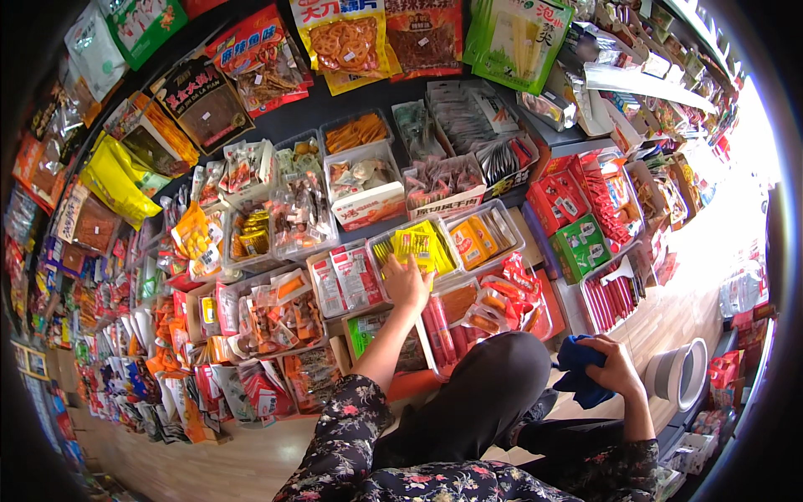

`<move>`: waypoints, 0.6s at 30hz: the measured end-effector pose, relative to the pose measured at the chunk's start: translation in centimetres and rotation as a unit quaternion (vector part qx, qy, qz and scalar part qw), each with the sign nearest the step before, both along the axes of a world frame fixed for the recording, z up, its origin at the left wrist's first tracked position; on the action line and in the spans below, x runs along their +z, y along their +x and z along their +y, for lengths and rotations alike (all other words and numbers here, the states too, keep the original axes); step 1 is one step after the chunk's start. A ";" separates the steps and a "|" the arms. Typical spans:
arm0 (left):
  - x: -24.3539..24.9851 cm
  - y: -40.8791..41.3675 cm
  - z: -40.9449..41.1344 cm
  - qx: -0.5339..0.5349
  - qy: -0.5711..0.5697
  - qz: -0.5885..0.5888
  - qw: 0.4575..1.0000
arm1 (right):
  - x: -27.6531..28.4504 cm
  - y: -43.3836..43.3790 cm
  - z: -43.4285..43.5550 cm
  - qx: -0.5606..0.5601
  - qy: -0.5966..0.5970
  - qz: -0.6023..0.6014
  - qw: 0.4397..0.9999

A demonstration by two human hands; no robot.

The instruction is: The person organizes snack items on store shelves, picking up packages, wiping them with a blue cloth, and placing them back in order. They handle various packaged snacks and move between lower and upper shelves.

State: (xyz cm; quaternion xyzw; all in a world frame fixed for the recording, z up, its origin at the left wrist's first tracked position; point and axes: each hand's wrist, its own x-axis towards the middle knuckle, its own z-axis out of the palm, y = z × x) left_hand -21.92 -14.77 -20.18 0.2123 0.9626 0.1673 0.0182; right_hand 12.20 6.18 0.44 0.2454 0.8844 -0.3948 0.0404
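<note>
My left hand (406,285) reaches over a clear plastic tub (453,274) of yellow snack packets. Its fingers and thumb grip one flat yellow packet (414,243) that lies at an angle over the others. Some of the packet's lower edge is hidden by the fingers. Bunched in my right hand (613,367) is a dark blue cloth (578,364), held to the right of my bent knee. Beside the yellow packets sits a tub of orange packets (472,241). On the other side, white and red sachets (344,280) fill another tub.
Red-wrapped sausages (511,292) lie in a tub close to my knee. Tubs and boxes of snacks crowd the tiered display, with large bags (342,41) along the back. A grey and white bucket (677,374) stands on the wood-look floor (668,314) at right.
</note>
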 end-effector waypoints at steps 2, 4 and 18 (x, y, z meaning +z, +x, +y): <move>0.2 0.8 0.6 0.023 -0.001 0.006 1.000 | 0.4 -0.3 0.1 0.015 0.025 -0.002 1.000; 0.7 1.0 0.7 0.045 0.007 -0.010 0.999 | 0.3 -0.5 0.0 0.025 0.037 -0.005 0.999; -2.0 -3.7 -0.4 0.069 0.402 0.004 0.913 | 1.7 -2.1 -0.5 0.046 0.045 0.003 0.998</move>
